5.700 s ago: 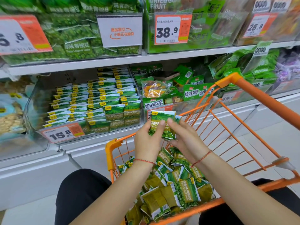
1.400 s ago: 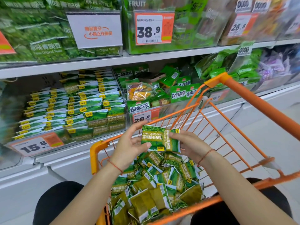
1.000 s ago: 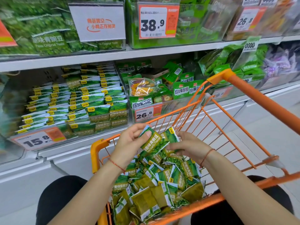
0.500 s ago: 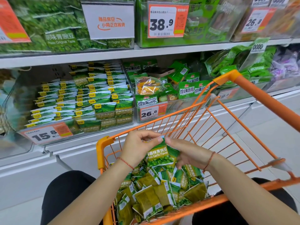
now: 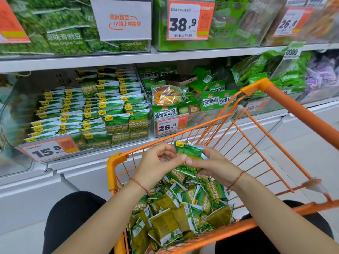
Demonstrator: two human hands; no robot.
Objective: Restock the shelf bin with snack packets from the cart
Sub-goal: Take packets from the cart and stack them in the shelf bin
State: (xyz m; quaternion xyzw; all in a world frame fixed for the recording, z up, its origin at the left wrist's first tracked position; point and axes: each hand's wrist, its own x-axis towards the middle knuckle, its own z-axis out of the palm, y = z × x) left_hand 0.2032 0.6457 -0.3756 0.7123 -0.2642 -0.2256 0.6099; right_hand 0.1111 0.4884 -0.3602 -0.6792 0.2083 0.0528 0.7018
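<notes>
Bright, even store light on my feed, soft shadows only. Glare on the clear bin fronts (image 5: pixel 211 114) and the price tag (image 5: pixel 189 21). Wide-angle bend curves the shelf edge (image 5: pixel 165 57). Right and left edges smeared, purple packets (image 5: pixel 322 76) blurry; centre sharp.

38.9 price tag (image 5: pixel 189 21) upper shelf; mixed-crisp packets (image 5: pixel 218 100) neighbouring bin

Price tags: 15.8 (image 5: pixel 48 150) left of left hand (image 5: pixel 156 167); 26.8 (image 5: pixel 169 126) just above it; 38.9 (image 5: pixel 189 21) far above.
</notes>
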